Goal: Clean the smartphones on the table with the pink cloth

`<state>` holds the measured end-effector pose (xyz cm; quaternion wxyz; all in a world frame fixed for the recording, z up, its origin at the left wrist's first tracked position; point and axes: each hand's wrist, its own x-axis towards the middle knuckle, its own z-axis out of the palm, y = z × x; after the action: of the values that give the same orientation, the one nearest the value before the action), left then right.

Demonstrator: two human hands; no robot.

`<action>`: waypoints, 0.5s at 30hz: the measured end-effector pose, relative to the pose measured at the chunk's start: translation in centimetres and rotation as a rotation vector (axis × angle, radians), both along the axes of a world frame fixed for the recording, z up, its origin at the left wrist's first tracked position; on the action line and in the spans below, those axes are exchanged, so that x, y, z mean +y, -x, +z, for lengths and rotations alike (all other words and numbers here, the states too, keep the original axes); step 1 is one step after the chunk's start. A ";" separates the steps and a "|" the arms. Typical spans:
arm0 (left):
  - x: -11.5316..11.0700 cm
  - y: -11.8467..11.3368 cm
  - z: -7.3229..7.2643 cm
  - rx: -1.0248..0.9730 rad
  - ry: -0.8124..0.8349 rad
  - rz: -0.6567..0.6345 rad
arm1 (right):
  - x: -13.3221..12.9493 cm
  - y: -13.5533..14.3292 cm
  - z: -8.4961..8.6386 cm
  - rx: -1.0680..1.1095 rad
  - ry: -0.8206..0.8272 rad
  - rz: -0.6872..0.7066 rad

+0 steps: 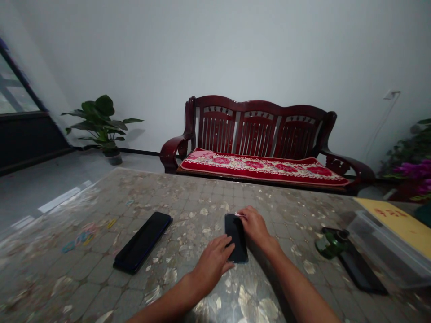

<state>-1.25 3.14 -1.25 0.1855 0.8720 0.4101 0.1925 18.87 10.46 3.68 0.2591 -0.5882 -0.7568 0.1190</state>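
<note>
A dark smartphone (239, 244) lies flat on the patterned tabletop in front of me, its long side pointing away. My left hand (214, 256) rests against the phone's left side, fingers stretched out and slightly apart, with the tips on its edge. At the far end, my right hand (253, 223) is closed in a pinch on a small white piece (239, 215), perhaps a wipe or tissue, pressed to the phone's top. Most of that white piece is hidden by the fingers.
Left of my hands lies a larger black phone-like slab (143, 242), with colourful rubber bands (84, 234) beyond it. At right, a green bottle (332, 244) stands by another black phone (362, 268) and a clear plastic box (380, 251) under a yellow sheet (400, 220). A wooden bench (256, 105) stands behind.
</note>
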 end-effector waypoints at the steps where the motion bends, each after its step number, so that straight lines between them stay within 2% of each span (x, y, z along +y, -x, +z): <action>1: -0.1 0.1 0.0 0.010 -0.005 -0.003 | 0.1 0.1 0.1 -0.060 -0.001 0.004; 5: -0.5 0.4 0.0 0.034 -0.049 -0.021 | -0.4 0.4 -0.1 -0.213 0.024 0.025; 10: -0.7 0.4 -0.3 0.068 -0.136 -0.021 | -1.2 1.0 0.0 -0.291 0.012 0.148; 15: -0.9 0.3 0.0 0.159 -0.209 -0.030 | 0.1 1.1 0.3 -0.354 0.018 0.040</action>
<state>-1.57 2.27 -1.28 0.0636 0.9051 0.3882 0.1615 17.75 10.54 4.01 0.1143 -0.5872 -0.8009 0.0253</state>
